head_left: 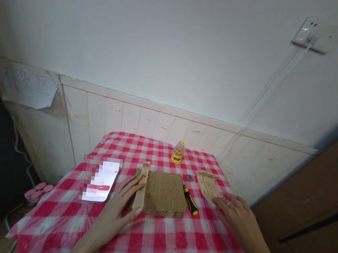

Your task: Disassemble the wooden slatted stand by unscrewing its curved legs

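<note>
L hand (118, 207) grips wood strip (140, 198) on cardboard (165, 194), R hand (238, 212) touching wood pcs (207, 186) off right, can't tell if gripping; prob pick-up step, next move needs firm R hold imo.

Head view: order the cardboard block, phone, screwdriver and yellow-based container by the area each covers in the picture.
1. Cardboard block
2. Phone
3. Screwdriver and yellow-based container: too alike to rank, the container standing farther from the camera.
</note>
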`<state>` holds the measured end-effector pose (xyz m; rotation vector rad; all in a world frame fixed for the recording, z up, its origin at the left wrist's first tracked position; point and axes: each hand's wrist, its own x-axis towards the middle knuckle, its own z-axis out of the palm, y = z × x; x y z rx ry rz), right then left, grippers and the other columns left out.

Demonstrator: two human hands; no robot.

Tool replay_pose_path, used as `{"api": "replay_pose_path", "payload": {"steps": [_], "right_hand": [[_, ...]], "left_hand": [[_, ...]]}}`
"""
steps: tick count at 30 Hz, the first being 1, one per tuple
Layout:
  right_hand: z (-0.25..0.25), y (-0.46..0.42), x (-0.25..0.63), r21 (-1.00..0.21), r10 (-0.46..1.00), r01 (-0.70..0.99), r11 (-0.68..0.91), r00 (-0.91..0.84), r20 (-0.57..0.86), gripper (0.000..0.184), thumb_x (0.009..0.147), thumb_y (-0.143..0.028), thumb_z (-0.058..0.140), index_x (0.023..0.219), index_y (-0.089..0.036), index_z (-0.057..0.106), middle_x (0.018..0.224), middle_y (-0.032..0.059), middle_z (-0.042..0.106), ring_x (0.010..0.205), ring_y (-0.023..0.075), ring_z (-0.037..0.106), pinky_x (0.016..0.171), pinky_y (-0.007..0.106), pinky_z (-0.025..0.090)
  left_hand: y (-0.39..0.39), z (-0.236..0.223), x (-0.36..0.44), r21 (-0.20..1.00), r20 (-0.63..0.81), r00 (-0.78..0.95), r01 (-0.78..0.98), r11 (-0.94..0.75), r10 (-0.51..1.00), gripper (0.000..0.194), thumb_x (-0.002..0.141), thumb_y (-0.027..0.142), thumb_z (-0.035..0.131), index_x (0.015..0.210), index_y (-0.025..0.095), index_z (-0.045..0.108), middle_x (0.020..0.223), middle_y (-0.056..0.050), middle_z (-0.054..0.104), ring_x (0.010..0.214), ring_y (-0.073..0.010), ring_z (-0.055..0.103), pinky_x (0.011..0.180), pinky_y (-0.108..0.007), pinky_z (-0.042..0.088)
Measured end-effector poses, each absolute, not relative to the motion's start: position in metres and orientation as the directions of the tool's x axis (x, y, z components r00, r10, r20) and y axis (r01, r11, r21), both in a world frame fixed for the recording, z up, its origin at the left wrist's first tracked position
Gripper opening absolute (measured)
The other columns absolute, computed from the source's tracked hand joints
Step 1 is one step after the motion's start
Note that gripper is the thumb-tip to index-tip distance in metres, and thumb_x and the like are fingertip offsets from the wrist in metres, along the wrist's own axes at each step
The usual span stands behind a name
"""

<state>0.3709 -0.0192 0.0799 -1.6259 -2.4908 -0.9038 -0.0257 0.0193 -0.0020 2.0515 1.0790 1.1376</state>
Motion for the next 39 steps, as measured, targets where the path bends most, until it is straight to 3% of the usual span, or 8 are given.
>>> {"api": "replay_pose_path", "payload": {"steps": [5,8,13,15,23,30,34,39], "right_hand": [[0.086,-0.022,0.361,0.428,0.771,0.852,0.302,-0.482,0.416,0.032,0.095,-0.03,0.059,0.121,-0.015,0.071,0.114,0.0156,0.079,0.102,0.0312,0.072,0.087,0.045,0.054],[0.104,-0.024,0.321,0.342,0.723,0.846,0.41,-0.53,0.444,0.036,0.098,-0.036,0.056,0.128,-0.017,0.067,0.12,0.0145,0.076,0.108,0.0304,0.071,0.09,0.045,0.053],[0.135,-0.009,0.228,0.057,0.743,0.809,0.586,-0.563,0.361,0.016,0.099,-0.031,0.058,0.103,-0.024,0.072,0.099,0.0048,0.079,0.093,0.0231,0.072,0.081,0.036,0.052],[0.14,0.008,0.198,0.029,0.747,0.792,0.61,-0.587,0.311,0.018,0.1,-0.031,0.058,0.093,-0.022,0.071,0.091,0.0038,0.078,0.085,0.0217,0.072,0.075,0.032,0.05],[0.13,0.075,0.141,0.264,0.809,0.799,0.541,-0.58,0.097,0.026,0.106,-0.034,0.048,0.107,-0.015,0.067,0.094,0.0106,0.079,0.085,0.024,0.075,0.064,0.028,0.047],[0.112,0.081,0.133,0.338,0.798,0.768,0.543,-0.598,0.077,0.027,0.104,-0.03,0.053,0.113,-0.007,0.064,0.088,0.0172,0.077,0.083,0.0292,0.076,0.064,0.034,0.051],[0.106,0.08,0.137,0.357,0.758,0.723,0.592,-0.65,0.06,0.017,0.101,-0.011,0.05,0.111,-0.012,0.064,0.098,0.015,0.077,0.082,0.0254,0.076,0.062,0.032,0.052],[0.106,0.076,0.14,0.365,0.71,0.681,0.636,-0.7,0.07,0.02,0.1,-0.007,0.048,0.114,-0.013,0.061,0.111,0.0163,0.073,0.093,0.0252,0.074,0.071,0.034,0.057]], "left_hand": [[0.018,-0.001,-0.025,0.767,0.424,0.307,0.378,-0.518,0.852,0.051,0.1,0.046,0.056,0.149,0.031,0.051,0.164,-0.008,0.04,0.154,-0.0328,0.031,0.123,-0.06,0.032],[0.018,0.0,-0.025,0.772,0.417,0.316,0.371,-0.516,0.852,0.051,0.101,0.046,0.055,0.149,0.031,0.05,0.165,-0.008,0.039,0.154,-0.0321,0.03,0.124,-0.059,0.031],[0.019,0.0,-0.024,0.783,0.412,0.317,0.356,-0.51,0.854,0.057,0.099,0.047,0.057,0.153,0.03,0.046,0.164,-0.009,0.04,0.155,-0.0317,0.028,0.125,-0.059,0.029],[0.02,0.0,-0.024,0.787,0.421,0.306,0.343,-0.512,0.854,0.064,0.098,0.048,0.059,0.156,0.028,0.04,0.165,-0.009,0.039,0.156,-0.0311,0.027,0.126,-0.058,0.028],[0.018,0.006,-0.021,0.818,0.382,0.283,0.338,-0.465,0.88,0.064,0.096,0.05,0.06,0.153,0.026,0.043,0.165,-0.012,0.037,0.155,-0.033,0.029,0.125,-0.059,0.029],[0.019,0.007,-0.019,0.831,0.381,0.254,0.327,-0.45,0.889,0.062,0.092,0.046,0.066,0.146,0.021,0.048,0.159,-0.017,0.044,0.151,-0.036,0.035,0.123,-0.06,0.032],[0.02,0.007,-0.018,0.822,0.398,0.258,0.326,-0.467,0.881,0.064,0.09,0.045,0.068,0.146,0.021,0.049,0.158,-0.018,0.045,0.151,-0.0368,0.035,0.121,-0.061,0.034],[0.021,0.006,-0.017,0.807,0.417,0.245,0.345,-0.48,0.875,0.062,0.089,0.046,0.07,0.143,0.022,0.052,0.158,-0.017,0.046,0.15,-0.0367,0.038,0.121,-0.061,0.034]]}}
